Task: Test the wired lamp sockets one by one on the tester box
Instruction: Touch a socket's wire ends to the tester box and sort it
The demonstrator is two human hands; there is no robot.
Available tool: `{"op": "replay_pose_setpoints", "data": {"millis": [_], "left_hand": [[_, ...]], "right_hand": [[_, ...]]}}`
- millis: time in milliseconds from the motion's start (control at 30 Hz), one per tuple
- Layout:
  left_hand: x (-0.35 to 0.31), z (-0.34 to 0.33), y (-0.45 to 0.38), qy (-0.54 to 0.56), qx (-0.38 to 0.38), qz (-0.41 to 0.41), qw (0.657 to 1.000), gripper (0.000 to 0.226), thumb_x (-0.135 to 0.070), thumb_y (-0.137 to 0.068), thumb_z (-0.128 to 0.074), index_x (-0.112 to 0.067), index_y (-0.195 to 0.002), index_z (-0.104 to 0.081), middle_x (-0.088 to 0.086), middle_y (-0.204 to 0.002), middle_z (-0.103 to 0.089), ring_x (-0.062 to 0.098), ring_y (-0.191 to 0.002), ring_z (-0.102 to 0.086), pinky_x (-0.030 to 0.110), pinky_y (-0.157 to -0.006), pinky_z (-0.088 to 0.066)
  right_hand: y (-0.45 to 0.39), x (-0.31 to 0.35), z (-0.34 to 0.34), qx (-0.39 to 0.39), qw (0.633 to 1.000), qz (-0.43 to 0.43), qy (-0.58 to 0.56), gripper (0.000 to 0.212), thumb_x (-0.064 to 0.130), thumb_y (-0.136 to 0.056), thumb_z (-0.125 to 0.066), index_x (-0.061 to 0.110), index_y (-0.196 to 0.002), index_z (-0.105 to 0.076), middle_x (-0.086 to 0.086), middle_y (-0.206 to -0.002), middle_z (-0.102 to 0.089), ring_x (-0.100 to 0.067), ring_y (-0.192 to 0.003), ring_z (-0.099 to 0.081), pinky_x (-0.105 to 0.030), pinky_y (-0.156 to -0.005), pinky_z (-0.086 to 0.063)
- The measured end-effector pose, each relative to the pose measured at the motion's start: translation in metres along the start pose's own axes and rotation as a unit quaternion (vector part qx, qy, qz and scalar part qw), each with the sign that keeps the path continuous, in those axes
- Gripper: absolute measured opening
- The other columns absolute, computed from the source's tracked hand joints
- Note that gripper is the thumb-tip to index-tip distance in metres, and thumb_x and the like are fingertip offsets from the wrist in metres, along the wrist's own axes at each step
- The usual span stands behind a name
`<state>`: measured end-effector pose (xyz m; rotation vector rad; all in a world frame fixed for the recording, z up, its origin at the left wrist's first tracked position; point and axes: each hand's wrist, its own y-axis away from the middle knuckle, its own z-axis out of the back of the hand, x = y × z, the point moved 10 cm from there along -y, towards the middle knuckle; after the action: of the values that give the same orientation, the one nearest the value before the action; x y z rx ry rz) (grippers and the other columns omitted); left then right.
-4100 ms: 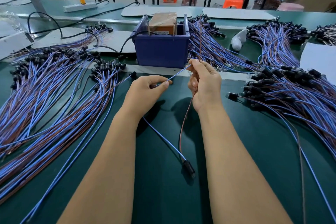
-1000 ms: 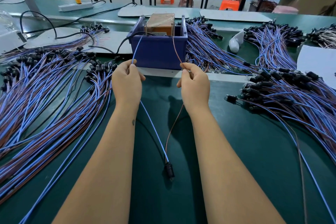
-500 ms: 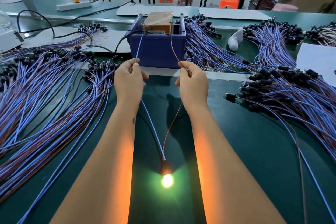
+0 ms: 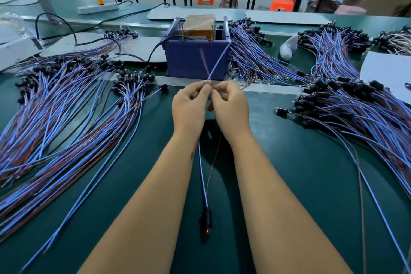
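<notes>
**Both hands pinch one socket's wires before the tester box**

The left hand (image 4: 189, 107) and right hand (image 4: 231, 108) meet just in front of the blue tester box (image 4: 196, 60), fingertips pinching the blue wire (image 4: 219, 60) and brown wire (image 4: 204, 62), whose blurred ends rise against the box. The wires trail back between the forearms to the black lamp socket (image 4: 206, 220) lying on the green desk (image 4: 300, 184), faintly orange at its tip. Heaps of wired sockets (image 4: 66, 104) lie on both sides.

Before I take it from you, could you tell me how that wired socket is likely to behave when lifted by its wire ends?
Probably floppy: its blue wire and brown wire sag in loose curves from the hands. The black socket would likely dangle and swing. It seems light, since the left hand and right hand only pinch it.
</notes>
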<state>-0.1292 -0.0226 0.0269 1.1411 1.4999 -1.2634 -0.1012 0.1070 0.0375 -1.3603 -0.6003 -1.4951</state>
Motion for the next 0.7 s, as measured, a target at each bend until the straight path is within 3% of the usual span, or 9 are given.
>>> {"op": "replay_pose_setpoints", "data": {"millis": [67,200,300,400,467,567,633,700], "left_hand": [[0.003,0.008,0.004,0.017,-0.019,0.017,1.000,0.014,-0.011,-0.093,-0.065,-0.022,-0.089,-0.073,-0.002,-0.078,-0.067,0.006,-0.072,-0.060,0.018,-0.069,-0.049],[0.010,0.013,0.010,0.015,-0.009,0.065,0.998,0.007,-0.013,-0.091,-0.067,-0.014,-0.098,-0.068,0.000,-0.075,-0.066,0.006,-0.061,-0.056,0.016,-0.056,-0.044],[0.008,0.008,0.018,0.013,0.033,0.077,0.996,0.015,-0.012,-0.093,-0.063,-0.015,-0.081,-0.070,0.001,-0.067,-0.065,0.012,-0.059,-0.055,0.022,-0.056,-0.046],[0.005,0.017,0.019,0.091,-0.005,0.088,0.992,0.024,-0.009,-0.098,-0.055,-0.012,-0.074,-0.060,-0.004,-0.056,-0.059,0.006,-0.048,-0.052,0.020,-0.051,-0.047],[0.008,0.027,0.019,0.220,-0.049,0.121,0.967,0.022,-0.008,-0.100,-0.053,-0.010,-0.079,-0.059,-0.004,-0.057,-0.064,0.006,-0.051,-0.058,0.018,-0.053,-0.050],[0.013,0.040,0.020,0.402,-0.076,0.158,0.899,0.022,-0.012,-0.101,-0.052,-0.006,-0.083,-0.061,0.003,-0.064,-0.068,0.009,-0.058,-0.065,0.019,-0.059,-0.055],[0.012,0.044,0.022,0.443,-0.074,0.158,0.879,0.023,-0.014,-0.101,-0.052,-0.006,-0.082,-0.062,0.004,-0.066,-0.068,0.010,-0.061,-0.067,0.020,-0.062,-0.056],[0.008,0.040,0.022,0.430,-0.063,0.150,0.888,0.022,-0.013,-0.101,-0.051,-0.007,-0.084,-0.062,0.003,-0.069,-0.070,0.011,-0.065,-0.068,0.020,-0.065,-0.056]], "right_hand": [[0.008,0.004,0.000,0.013,1.000,0.016,0.000,0.020,0.016,-0.091,-0.062,0.028,-0.076,-0.056,0.006,-0.067,-0.067,-0.009,-0.061,-0.063,-0.027,-0.063,-0.047],[0.024,0.012,0.002,0.028,0.998,0.045,0.020,0.016,0.012,-0.089,-0.063,0.024,-0.080,-0.064,0.000,-0.073,-0.070,-0.021,-0.072,-0.067,-0.040,-0.071,-0.055],[0.033,0.012,0.005,0.042,0.998,0.036,0.008,0.008,0.011,-0.089,-0.064,0.016,-0.087,-0.069,-0.005,-0.075,-0.071,-0.023,-0.072,-0.067,-0.040,-0.073,-0.055],[0.046,0.012,0.004,0.079,0.996,0.019,0.030,0.004,0.018,-0.090,-0.064,0.015,-0.093,-0.066,-0.006,-0.077,-0.072,-0.024,-0.075,-0.068,-0.035,-0.073,-0.052],[0.055,0.015,0.005,0.103,0.989,0.034,0.097,0.007,0.023,-0.092,-0.062,0.019,-0.086,-0.062,-0.001,-0.075,-0.069,-0.023,-0.077,-0.064,-0.033,-0.072,-0.048],[0.063,0.017,0.013,0.124,0.956,0.044,0.262,0.033,0.033,-0.095,-0.055,0.015,-0.067,-0.051,0.003,-0.065,-0.054,-0.024,-0.068,-0.053,-0.031,-0.055,-0.036],[0.062,0.018,0.025,0.109,0.937,0.024,0.330,0.041,0.034,-0.096,-0.052,0.014,-0.062,-0.041,0.002,-0.061,-0.047,-0.021,-0.059,-0.045,-0.028,-0.050,-0.027],[0.060,0.026,0.039,0.078,0.939,0.008,0.336,0.042,0.033,-0.098,-0.050,0.016,-0.062,-0.035,0.003,-0.060,-0.043,-0.021,-0.058,-0.041,-0.028,-0.048,-0.023]]}}
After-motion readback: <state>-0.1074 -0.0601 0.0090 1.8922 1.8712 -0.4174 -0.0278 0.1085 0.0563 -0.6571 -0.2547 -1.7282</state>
